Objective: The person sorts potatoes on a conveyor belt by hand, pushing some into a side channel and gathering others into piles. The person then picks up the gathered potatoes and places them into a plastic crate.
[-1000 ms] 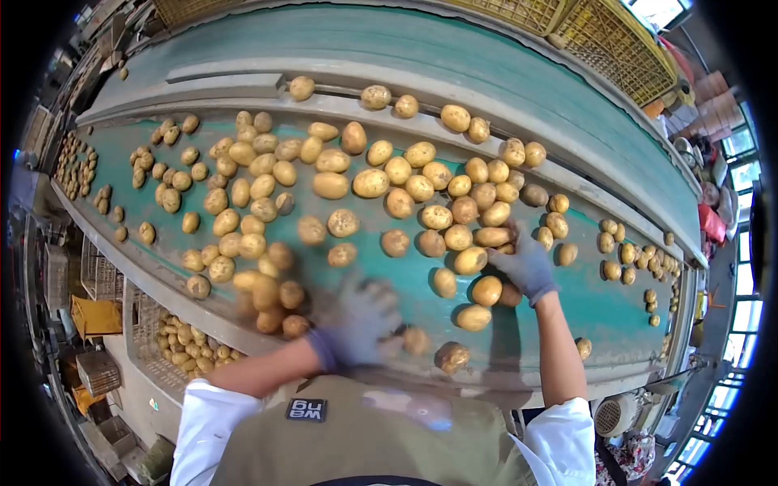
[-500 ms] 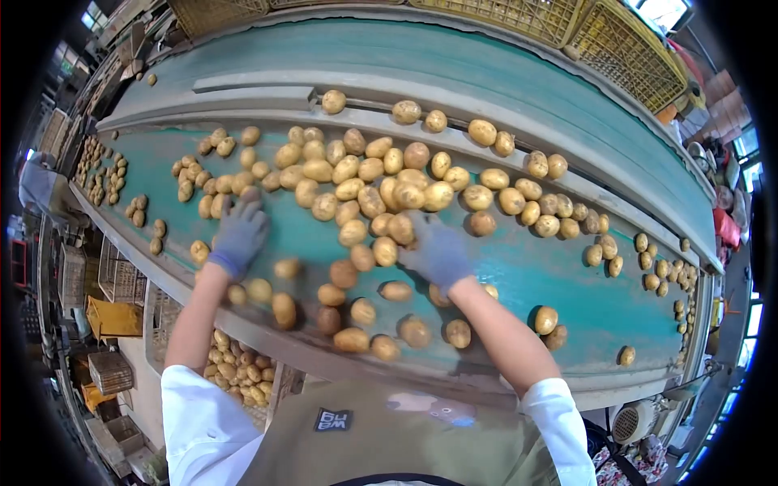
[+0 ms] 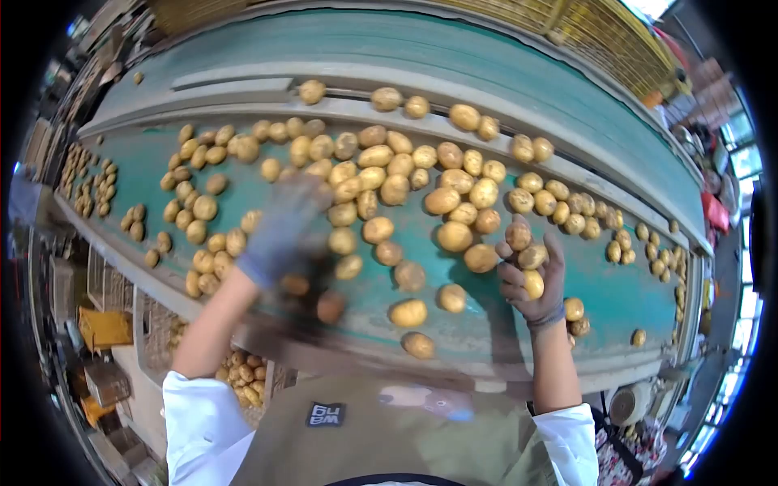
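Many potatoes (image 3: 395,189) lie loose across the green conveyor belt (image 3: 600,300). My left hand (image 3: 284,231), in a grey-blue glove, is smeared by motion over the left part of the pile; whether its fingers hold anything does not show. On the right, my gloved right hand (image 3: 549,285) is turned palm up above the belt, fingers curled around several potatoes (image 3: 532,257). Other potatoes lie close to it, including a small group (image 3: 574,309) by the wrist. Nearer to me, some scattered potatoes (image 3: 408,313) rest on the belt.
Behind the belt, a ledge with a row of potatoes (image 3: 464,117) separates it from a second green belt (image 3: 340,40). Yellow crates (image 3: 608,49) line the far side. Below the near edge stands a container of potatoes (image 3: 243,373). A person (image 3: 31,202) is at far left.
My right hand has moved right and turned palm up, now holding several potatoes. My left hand has shifted right and blurred. Potatoes near the front edge are fewer, and the pile has spread.
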The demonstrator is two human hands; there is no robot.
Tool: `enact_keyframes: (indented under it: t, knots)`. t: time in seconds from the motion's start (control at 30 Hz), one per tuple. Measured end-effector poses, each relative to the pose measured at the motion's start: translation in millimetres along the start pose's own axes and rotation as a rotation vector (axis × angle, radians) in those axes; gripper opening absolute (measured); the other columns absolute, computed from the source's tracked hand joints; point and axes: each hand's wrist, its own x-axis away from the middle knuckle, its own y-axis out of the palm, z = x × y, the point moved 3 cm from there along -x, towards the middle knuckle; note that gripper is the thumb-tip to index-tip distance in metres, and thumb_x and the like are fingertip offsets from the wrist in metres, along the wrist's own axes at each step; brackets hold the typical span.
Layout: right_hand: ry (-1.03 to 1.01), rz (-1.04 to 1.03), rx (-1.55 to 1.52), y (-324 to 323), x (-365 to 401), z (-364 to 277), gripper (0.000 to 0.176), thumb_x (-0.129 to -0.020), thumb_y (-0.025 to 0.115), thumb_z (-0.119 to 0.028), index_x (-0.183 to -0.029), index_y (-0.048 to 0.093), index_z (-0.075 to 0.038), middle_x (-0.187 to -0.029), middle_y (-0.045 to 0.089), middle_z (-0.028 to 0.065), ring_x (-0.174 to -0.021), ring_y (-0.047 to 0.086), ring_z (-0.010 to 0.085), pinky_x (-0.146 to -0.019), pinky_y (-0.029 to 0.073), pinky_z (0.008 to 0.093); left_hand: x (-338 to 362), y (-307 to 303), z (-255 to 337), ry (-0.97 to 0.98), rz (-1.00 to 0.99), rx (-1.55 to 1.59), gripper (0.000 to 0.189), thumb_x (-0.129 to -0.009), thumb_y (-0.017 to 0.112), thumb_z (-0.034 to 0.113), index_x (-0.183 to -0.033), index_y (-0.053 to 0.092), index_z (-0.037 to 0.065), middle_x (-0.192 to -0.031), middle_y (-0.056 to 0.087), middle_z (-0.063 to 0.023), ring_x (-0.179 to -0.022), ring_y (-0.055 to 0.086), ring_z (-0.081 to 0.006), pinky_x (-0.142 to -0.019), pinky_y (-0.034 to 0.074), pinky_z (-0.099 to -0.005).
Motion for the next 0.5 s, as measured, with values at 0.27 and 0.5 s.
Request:
enact_keyframes:
  t: [0.27,0.5]
  knots:
    - [-0.469,0.17,-0.403,23.3,46.5,81.6,0.05,-0.1,0.051,-0.039,-0.143,0.047,-0.016,-0.155,0.034,0.0181,-0.139,0.037,0.0386,-0.111,0.036,0.0598,-23.2,70.6,89.2,0.202,-0.143,0.233,0.043,-0.09,0.063,0.034,-0.122,0.06,0.006,-0.126,0.055,-0.0159,-0.129,0.045,-0.0375,-0.116,0.021,-0.0555]
    - [-0.76,0.106,-0.439,15.8,110.0,137.4,0.048,-0.099,0.052,-0.041,-0.141,0.049,-0.019,-0.149,0.041,0.0161,-0.137,0.039,0.037,-0.107,0.038,0.0604,-17.3,57.2,46.2,0.202,-0.226,0.103,0.031,-0.082,0.066,0.028,-0.1,0.06,0.004,-0.107,0.056,-0.0163,-0.111,0.05,-0.0388,-0.108,0.031,-0.0519]
